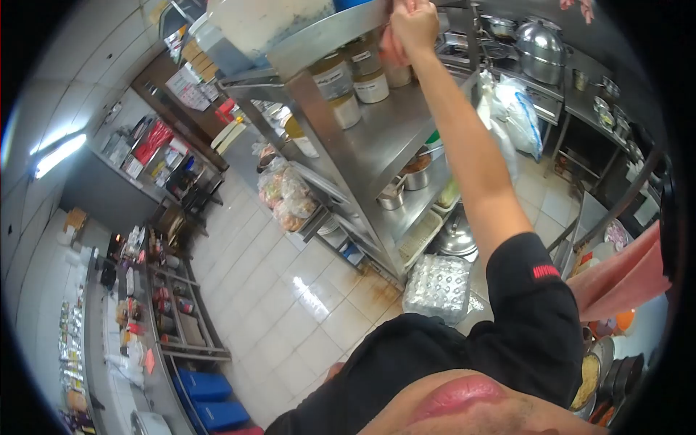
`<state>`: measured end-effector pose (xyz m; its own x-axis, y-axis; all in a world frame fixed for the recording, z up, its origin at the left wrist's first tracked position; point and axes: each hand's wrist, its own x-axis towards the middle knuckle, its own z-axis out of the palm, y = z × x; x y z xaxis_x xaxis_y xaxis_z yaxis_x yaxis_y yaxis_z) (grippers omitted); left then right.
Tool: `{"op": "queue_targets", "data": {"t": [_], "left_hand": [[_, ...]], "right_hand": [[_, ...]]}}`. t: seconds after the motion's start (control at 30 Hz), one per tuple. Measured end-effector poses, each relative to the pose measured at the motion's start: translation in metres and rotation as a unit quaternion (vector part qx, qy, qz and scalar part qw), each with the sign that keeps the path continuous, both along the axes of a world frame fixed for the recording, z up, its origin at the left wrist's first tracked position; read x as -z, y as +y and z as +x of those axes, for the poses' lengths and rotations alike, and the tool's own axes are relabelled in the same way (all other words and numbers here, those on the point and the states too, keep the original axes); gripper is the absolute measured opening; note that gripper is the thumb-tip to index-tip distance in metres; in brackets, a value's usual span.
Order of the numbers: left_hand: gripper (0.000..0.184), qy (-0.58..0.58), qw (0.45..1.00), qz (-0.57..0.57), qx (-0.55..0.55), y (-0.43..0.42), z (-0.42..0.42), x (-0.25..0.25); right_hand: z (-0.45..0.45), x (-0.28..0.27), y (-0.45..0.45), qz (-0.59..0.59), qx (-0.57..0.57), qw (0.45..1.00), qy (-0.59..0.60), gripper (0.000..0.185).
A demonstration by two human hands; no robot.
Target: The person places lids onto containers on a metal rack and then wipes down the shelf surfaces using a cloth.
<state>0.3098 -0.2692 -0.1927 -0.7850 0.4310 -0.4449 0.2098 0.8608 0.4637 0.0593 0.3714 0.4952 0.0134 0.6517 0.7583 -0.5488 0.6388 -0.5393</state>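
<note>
My right arm reaches up and forward to a steel shelf rack [341,145]. At the top edge of the view, my right hand [417,27] is closed on a pink cloth [392,49] beside the rack's upper ledge. Part of the fingers is cut off by the frame. Just below the hand, labelled tubs [371,87] stand on the shelf. A sliver of skin shows beside my black shirt at lower left, but I cannot make out a left hand there.
Pots [417,172] and a foil-like tray [437,286] sit low on and by the rack. Bagged food [284,194] lies at its left end. White bags [518,112] hang behind. Another pink cloth [623,279] hangs at right. Blue bins [210,399] stand under the left counter.
</note>
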Motion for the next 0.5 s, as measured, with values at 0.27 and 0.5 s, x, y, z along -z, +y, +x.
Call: {"op": "queue_targets", "data": {"t": [0.27, 0.5], "left_hand": [[0.036, 0.142, 0.961, -0.128, 0.200, -0.009, -0.009, 0.003], [0.039, -0.030, 0.956, 0.184, -0.225, 0.088, -0.065, -0.065]], "right_hand": [[0.076, 0.025, -0.152, 0.344, -0.097, 0.931, 0.073, 0.018], [0.067, -0.014, -0.126, 0.319, -0.062, 0.937, 0.132, 0.014]]}}
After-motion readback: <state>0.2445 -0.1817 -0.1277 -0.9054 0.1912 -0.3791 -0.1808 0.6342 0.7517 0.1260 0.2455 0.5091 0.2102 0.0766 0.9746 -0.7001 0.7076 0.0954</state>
